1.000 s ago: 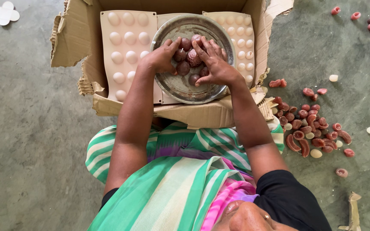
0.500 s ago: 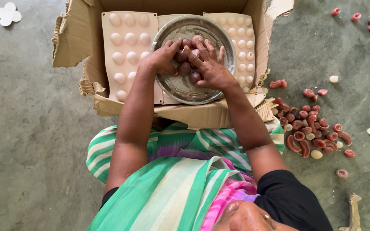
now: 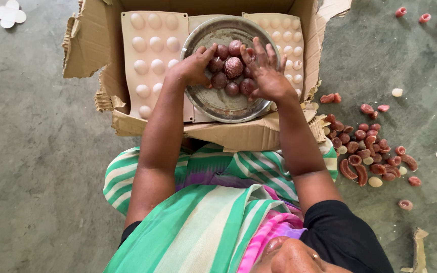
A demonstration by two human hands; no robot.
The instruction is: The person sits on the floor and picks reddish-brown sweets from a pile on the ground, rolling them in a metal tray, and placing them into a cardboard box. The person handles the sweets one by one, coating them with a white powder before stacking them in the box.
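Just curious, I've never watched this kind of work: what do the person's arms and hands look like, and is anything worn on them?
Both arms are bare from short black sleeves down. The left hand and right hand wear no gloves; no rings or bangles show.

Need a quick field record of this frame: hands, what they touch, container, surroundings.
left hand: left hand cupped on the near-left side of the balls, fingers curled
right hand: right hand open, fingers spread, against the right side of the pile
contents: dark reddish-brown balls heaped together
container: round metal plate resting in a torn cardboard box
under plate: pale dimpled mould trays
floor, right: scattered reddish curved pieces on concrete
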